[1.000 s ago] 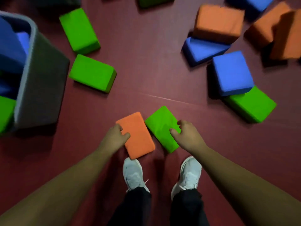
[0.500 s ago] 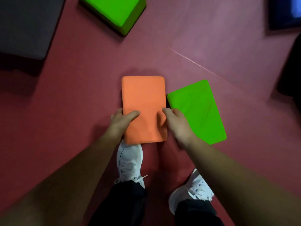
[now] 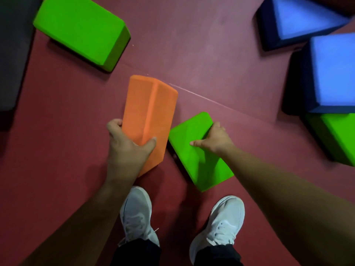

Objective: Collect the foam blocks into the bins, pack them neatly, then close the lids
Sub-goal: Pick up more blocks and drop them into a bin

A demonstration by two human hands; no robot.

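View from a head-worn camera looking down at a red floor, where a person bends over scattered foam blocks. The left hand grips the near end of an orange block, thumb on one face and fingers wrapped round the opposite side; the block is tipped up on an edge, lifting off the floor. Just beside it, the right hand holds a near green block that lies flat on the floor, thumb stretched across the top and fingers curled over its far edge. A far green block lies loose at upper left. At upper right sit an upper blue block and a lower blue block, the lower one resting against a right-edge green block. A dark grey surface along the left edge may be a bin's side; its inside and any lid are out of view. White shoes and dark trouser legs show at the bottom. The task looks to be in its collecting stage: two blocks are in hand, at least four more wait on the floor, and packing and lid-closing remain.
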